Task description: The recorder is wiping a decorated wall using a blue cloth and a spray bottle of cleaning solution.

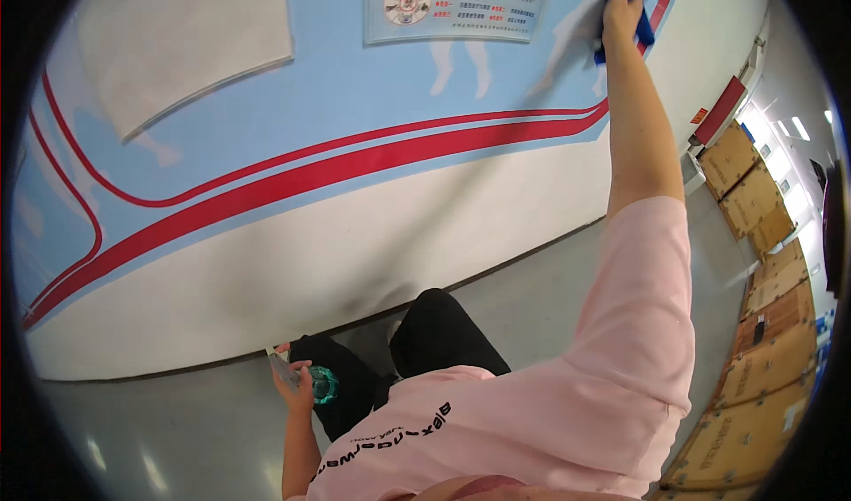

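Observation:
High at the upper right, my right hand [624, 15] is closed on a dark blue cloth [645, 24], which lies against the light blue wall panel [337, 71] near its red border. My right arm is stretched far up, and the cloth hangs out on both sides of the hand. Low in front of my body, my left hand [297, 384] is wrapped round a spray bottle [324, 384] with a clear green body and a pale head. The fingers hide part of the bottle.
A clear-covered notice [461, 4] and a blank pale board [186, 40] are fixed on the wall. Red stripes [355, 157] curve across it. Wooden crates [753, 403] stand along the right, beyond the grey floor [550, 275]. A red box [720, 111] is mounted at the far right.

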`<state>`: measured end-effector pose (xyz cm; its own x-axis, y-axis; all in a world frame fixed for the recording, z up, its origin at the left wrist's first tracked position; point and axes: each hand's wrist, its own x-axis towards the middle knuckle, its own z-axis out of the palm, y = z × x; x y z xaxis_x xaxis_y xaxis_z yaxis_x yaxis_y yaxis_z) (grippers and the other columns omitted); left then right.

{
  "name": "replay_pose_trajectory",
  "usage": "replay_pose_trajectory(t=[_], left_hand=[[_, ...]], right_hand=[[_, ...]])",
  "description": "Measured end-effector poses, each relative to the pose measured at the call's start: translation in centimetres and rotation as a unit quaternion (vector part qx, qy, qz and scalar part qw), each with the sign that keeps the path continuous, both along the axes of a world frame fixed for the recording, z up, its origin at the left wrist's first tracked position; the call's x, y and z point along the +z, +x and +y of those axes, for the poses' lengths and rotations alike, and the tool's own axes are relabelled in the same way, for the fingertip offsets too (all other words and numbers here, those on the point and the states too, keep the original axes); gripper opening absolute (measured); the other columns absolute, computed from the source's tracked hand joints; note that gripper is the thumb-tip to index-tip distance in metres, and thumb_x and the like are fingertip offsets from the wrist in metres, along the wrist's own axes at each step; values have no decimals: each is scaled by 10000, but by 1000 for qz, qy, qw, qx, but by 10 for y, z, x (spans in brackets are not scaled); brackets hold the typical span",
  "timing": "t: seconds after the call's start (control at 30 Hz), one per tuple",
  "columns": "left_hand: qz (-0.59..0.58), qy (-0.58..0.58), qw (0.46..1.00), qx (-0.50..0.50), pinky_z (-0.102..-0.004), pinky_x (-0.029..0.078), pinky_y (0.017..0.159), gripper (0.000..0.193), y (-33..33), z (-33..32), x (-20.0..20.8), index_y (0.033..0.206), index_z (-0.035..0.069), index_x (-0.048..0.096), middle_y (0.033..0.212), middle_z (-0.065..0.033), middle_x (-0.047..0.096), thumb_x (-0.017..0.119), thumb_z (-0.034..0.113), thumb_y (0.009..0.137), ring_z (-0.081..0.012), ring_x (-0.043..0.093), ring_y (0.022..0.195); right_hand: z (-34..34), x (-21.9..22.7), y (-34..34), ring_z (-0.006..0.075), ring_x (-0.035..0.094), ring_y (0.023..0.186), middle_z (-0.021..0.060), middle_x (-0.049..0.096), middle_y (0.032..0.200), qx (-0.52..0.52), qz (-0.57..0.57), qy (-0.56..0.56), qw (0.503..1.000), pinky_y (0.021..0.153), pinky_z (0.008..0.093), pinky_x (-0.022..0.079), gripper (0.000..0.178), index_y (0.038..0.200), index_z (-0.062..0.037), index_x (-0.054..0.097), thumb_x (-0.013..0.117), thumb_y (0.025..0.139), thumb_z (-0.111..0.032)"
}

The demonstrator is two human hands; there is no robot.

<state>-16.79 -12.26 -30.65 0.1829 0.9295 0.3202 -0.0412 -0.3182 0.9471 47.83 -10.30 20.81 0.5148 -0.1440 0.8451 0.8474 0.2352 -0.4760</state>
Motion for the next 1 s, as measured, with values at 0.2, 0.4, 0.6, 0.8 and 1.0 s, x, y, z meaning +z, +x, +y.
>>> replay_pose_trajectory(t=[0.2,0.4,0.6,0.8,1.0], left_hand=[[45,-12,999,-6,-259,460,662,533,1,-2,0,1306,26,395,1288,-89,476,542,-46,799,-158,634,814],[71,-24,997,-15,-256,455,630,547,-1,3,-1,1305,31,396,1291,-90,465,556,-24,785,-162,623,788],[54,-17,998,-1,-280,486,634,578,-7,8,-12,1321,20,377,1290,-90,469,560,-12,774,-174,617,760],[80,-42,996,4,-309,531,693,604,0,8,-8,1330,-10,366,1274,-122,471,596,46,774,-168,611,750],[40,-31,999,20,-307,540,701,613,3,-1,12,1325,-25,370,1248,-126,479,608,54,766,-149,601,728]], right_hand=[[20,90,-46,328,261,1391,197,318,1487,-65,-232,-78,967,1137,374,191,556,1410,-58,397,505,949,-350],[3,130,-6,337,249,1396,173,332,1487,-86,-282,-67,953,1141,373,181,583,1415,-59,386,493,949,-392],[-22,201,46,340,409,1291,237,450,1383,-46,-199,-72,976,1079,353,290,648,1386,17,398,489,940,-445],[-69,166,147,377,400,1301,259,457,1366,-87,-74,-75,991,1081,392,301,632,1360,0,435,489,919,-449],[-71,47,212,336,391,1328,230,443,1397,-75,-9,-67,995,1093,379,298,662,1387,14,397,475,927,-455]])
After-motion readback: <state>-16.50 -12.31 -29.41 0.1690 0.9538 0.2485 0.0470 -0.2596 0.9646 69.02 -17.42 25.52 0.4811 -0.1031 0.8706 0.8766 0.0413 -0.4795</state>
